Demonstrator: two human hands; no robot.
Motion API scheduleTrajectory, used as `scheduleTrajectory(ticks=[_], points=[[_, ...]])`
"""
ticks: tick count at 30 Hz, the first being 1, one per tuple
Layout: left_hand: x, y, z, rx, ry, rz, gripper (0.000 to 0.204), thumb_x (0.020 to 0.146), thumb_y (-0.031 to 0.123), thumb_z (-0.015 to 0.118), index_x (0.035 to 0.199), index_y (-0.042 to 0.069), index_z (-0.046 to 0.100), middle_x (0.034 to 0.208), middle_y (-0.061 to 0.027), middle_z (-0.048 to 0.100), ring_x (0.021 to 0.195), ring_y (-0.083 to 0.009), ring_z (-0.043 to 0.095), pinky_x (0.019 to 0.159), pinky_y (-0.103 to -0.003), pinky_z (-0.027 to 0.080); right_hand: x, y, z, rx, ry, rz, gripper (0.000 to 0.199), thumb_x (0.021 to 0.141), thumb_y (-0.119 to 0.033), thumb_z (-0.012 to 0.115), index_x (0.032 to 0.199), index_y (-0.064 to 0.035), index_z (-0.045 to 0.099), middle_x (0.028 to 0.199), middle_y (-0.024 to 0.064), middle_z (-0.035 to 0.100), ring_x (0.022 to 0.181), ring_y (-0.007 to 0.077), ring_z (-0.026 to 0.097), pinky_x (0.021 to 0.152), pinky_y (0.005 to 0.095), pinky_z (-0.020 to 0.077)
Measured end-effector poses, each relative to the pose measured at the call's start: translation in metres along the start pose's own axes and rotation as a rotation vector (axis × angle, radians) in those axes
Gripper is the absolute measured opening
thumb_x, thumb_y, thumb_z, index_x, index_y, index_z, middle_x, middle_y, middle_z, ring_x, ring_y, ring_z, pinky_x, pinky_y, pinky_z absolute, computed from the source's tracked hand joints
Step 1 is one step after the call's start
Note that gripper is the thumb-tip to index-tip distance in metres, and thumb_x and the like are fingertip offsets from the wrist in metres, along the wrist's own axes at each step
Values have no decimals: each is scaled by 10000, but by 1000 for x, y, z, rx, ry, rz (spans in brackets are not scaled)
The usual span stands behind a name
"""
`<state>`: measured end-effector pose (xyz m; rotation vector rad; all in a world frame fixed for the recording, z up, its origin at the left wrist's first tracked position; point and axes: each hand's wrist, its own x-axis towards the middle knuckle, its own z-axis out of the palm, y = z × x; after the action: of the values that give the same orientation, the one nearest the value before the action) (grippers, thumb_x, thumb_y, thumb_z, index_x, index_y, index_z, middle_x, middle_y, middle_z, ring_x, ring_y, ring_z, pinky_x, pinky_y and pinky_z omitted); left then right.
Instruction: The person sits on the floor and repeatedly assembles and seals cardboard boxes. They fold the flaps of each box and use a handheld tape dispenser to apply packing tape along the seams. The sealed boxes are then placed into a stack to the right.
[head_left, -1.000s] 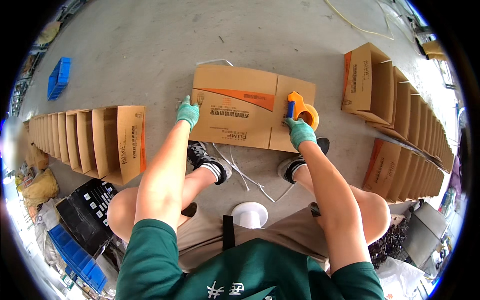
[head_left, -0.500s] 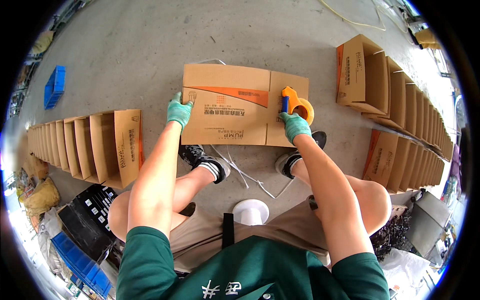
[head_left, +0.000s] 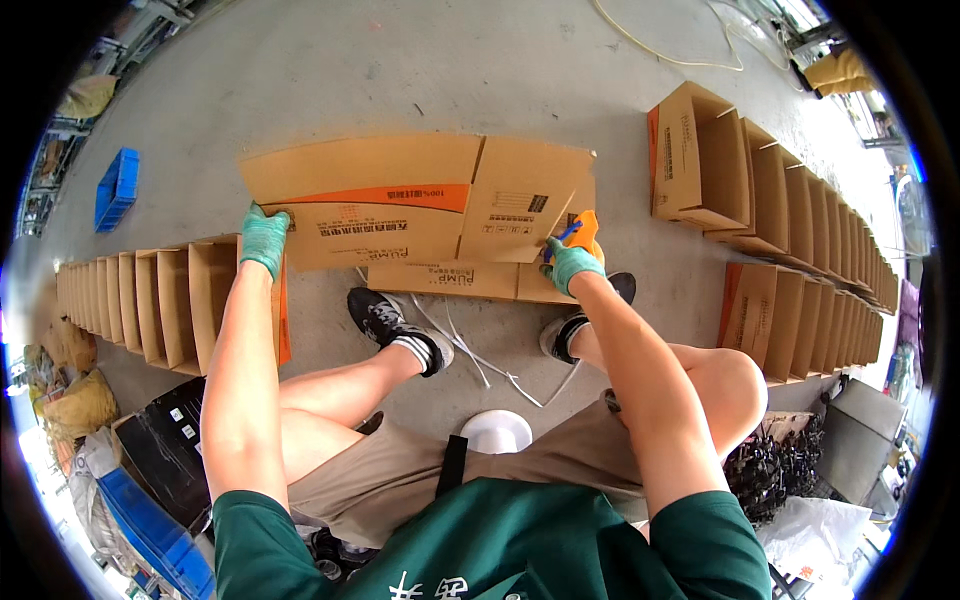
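The person sits low over the concrete floor [head_left: 400, 70] with a flattened brown carton [head_left: 420, 200] raised in front of the knees, a little above the middle of the view. The left hand [head_left: 264, 238], in a green glove, is clenched on the carton's lower left corner, at about nine o'clock from its centre. The right hand [head_left: 572, 262], gloved the same, is closed around an orange tape dispenser [head_left: 583, 232] pressed against the carton's lower right edge, at about four o'clock. To do this well, I judge the left hand should keep the panel flat and taut while the dispenser runs straight along the seam, with steady pressure so the tape lies without wrinkles. The carton carries an orange band across its middle and dark print below it, with a small dark square mark on the right panel. A second flat carton [head_left: 450, 280] lies on the floor just beneath. At three o'clock a row of open boxes [head_left: 790, 200] curves away, each with an orange stripe on its side; at nine o'clock a similar row [head_left: 150, 300] stands. A blue crate [head_left: 117, 187] sits far off at ten o'clock.
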<state>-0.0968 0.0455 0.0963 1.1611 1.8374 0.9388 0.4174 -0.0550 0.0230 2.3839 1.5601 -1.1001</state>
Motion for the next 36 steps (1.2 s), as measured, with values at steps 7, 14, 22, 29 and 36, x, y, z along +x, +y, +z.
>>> scheduleTrajectory(ticks=[7,14,22,29,36], points=[[-42,7,-12,69,12,-56,519,856,-16,596,1369,30,528,1224,-100,661,1061,-204,645,951,-334,498,-101,-123,-152,-469,233,-456,454,938,-250,603,1375,-142,552,1332,137,599,1275,331,550,1032,452,467],[-69,42,-4,-81,151,0,664,898,183,709,1472,70,394,1361,-158,562,1224,-263,556,1070,-379,425,-89,-81,-112,-585,452,-649,797,858,-67,662,1558,-129,286,1643,107,226,1480,408,276,1181,501,328],[-74,81,-46,412,39,-22,345,903,355,748,940,28,643,854,-62,625,794,-174,526,816,-339,477,-148,-99,-103,-478,430,-809,452,808,-27,662,1232,-180,630,1571,101,360,1458,420,324,1064,581,420],[-95,95,-25,529,31,174,261,908,256,719,905,10,630,763,-137,631,690,-217,506,743,-364,494,-167,-103,-107,-401,473,-995,314,764,19,661,1044,-118,703,1415,90,521,1380,370,446,1005,497,484],[-101,92,7,671,-63,332,147,914,151,646,889,30,565,741,-179,593,651,-273,499,692,-403,493,-141,-94,-131,-321,368,-1214,277,797,60,622,1034,-53,708,1432,160,505,1376,375,435,1088,400,468]])
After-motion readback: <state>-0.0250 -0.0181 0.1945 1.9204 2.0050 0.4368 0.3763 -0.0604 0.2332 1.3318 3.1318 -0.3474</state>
